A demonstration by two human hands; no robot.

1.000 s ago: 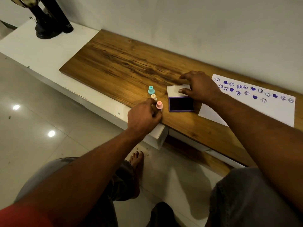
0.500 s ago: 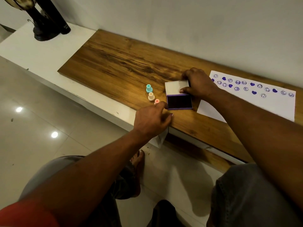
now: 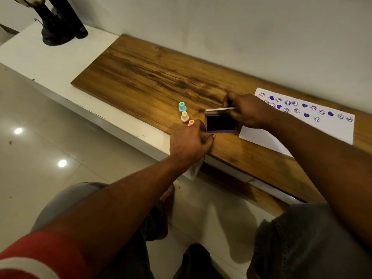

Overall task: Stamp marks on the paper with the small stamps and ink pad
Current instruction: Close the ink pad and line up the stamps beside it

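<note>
Ink pad [image 3: 220,123] lying open near the front edge of the desk [image 3: 151,77], dark inked face up. Lid [image 3: 220,109] standing half raised at the far side and tilted over the pad. Right hand [image 3: 248,111] on the right end of the lid, its fingers [image 3: 229,97] pinched together on the thin edge. Left hand [image 3: 189,143] at the near left corner of the pad; impossible to tell whether its fingers [image 3: 209,137] grip the base or only lean against it.

Teal stamp [image 3: 182,107], cream stamp [image 3: 184,117] and pink stamp [image 3: 191,122] upright in a row just left of the pad, the pink one partly hidden behind the left hand. Paper [image 3: 322,127] to the right, already carrying many purple marks.

Probably the closing of the lid, with the stamping nearly finished.

- Hold the base firmly against the desk, so that it does not slide toward the edge.
- Turn the lid slowly on its hinge, keeping fingertips away from the wet ink.
- Mind the left wrist near the pink stamp, easy to knock over.
- Press evenly along the front until shut.
</note>
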